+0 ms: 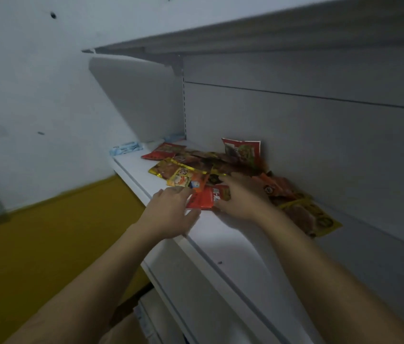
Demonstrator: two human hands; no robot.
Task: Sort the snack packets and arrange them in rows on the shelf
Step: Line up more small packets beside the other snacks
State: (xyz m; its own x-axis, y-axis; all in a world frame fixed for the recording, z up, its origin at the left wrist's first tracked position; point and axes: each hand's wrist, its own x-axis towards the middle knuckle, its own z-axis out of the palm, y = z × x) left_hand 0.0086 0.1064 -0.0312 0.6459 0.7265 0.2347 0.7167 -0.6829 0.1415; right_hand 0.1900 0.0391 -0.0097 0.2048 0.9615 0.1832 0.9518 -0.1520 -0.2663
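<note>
— What's on view?
— A white shelf point(220, 234) with a loose pile of snack packets point(210, 165) lying toward its back panel. One upright packet point(241, 150) leans against that panel.
— And the hands?
— The left hand point(168, 212) pinches the red packet point(207, 199) at the pile's front edge, fingers on top and thumb beneath. The right hand point(240, 197) rests on that packet's other side, its fingers straight and spread apart.

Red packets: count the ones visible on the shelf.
3. The flat red packet lies farthest left; the upright red packet leans on the back panel; the near red packet sits between the left hand and right hand. Others may be buried.
</note>
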